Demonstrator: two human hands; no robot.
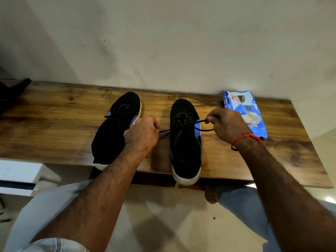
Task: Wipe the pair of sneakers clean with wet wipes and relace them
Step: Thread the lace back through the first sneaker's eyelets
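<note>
Head view of a wooden shelf [54, 124] set against a pale wall [163, 42], its back edge meeting the wall and its front edge facing the person. Taking the right sneaker [185, 142] as landmark: it lies lengthwise on the shelf, one white-soled end overhanging the front edge, the other end stopping short of the wall. The left sneaker [112, 135] lies to its left, angled, with a strip of bare wood between the two; its near end also reaches the front edge. Left of that shoe the shelf runs open up to a dark object [12, 93] at the far left end. To the right of the landmark, near the wall, lies a blue wet wipes pack [245, 113] with a white wipe showing at its opening; bare wood continues beyond it to the shelf's right end.

The left hand [143, 132] sits just left of the landmark, over the gap and part of the left sneaker, fingers curled on one end of the black lace [200, 129]. The right hand [225, 124], with a red thread [245, 137] at the wrist, sits just right of it and pinches the other lace end. The hands are apart, the lace stretched across the shoe between them.
</note>
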